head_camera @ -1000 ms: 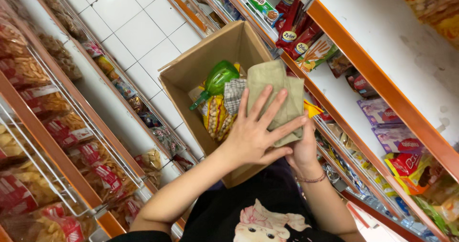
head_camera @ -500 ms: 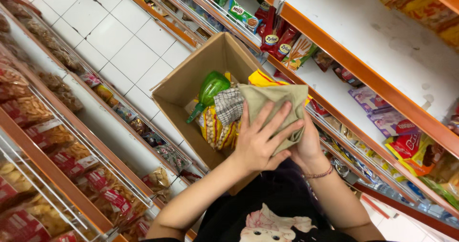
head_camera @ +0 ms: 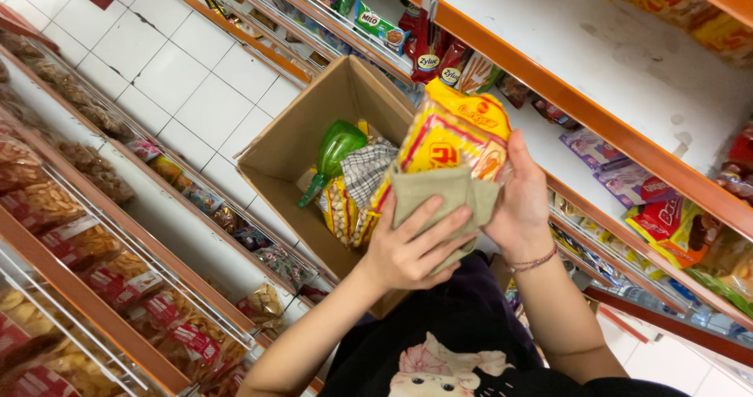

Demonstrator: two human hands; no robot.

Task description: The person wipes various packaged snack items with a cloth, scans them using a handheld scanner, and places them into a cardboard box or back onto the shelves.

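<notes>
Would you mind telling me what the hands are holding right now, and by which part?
The right hand grips the yellow snack packet by its lower right side; the left hand presses a folded olive cloth against its bottom edge.

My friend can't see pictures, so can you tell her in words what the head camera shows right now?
Two hands hold a yellow snack packet over an open cardboard box: the right hand grips the packet while the left hand presses a beige cloth against it. The box holds a green spray bottle and more packets, between shop shelves of snacks.
</notes>
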